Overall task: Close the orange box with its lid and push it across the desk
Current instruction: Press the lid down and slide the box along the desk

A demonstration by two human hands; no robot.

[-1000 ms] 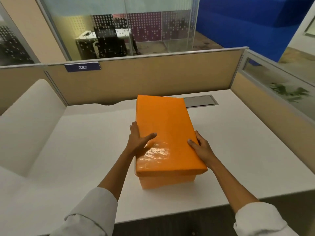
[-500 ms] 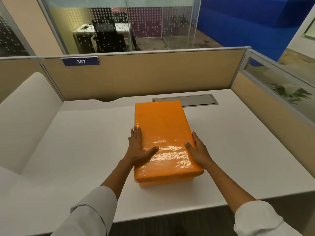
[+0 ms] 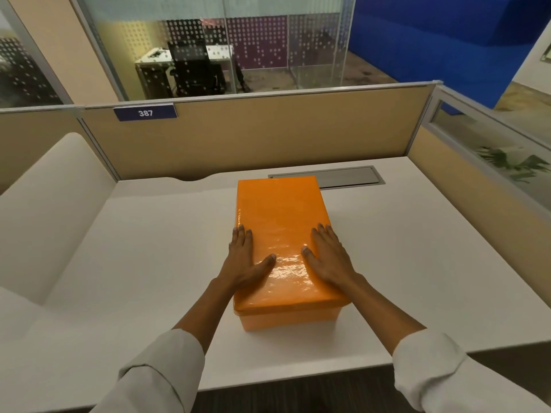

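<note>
The orange box stands on the white desk, near its front edge and a little right of centre. Its glossy orange lid sits on top and overhangs the box's front. My left hand lies flat on the lid's near left edge, thumb pointing inward. On the near right part of the lid, my right hand rests flat with the fingers spread. Neither hand curls around anything. The box's sides are hidden by the lid and my arms.
A grey cable hatch is set into the desk just behind the box's far right corner. Tan partitions close off the back and the right side. A label reading 387 hangs on the back partition.
The lid has come down from a raised tilt to lie level on the box. Both hands moved from its side edges onto its top.
</note>
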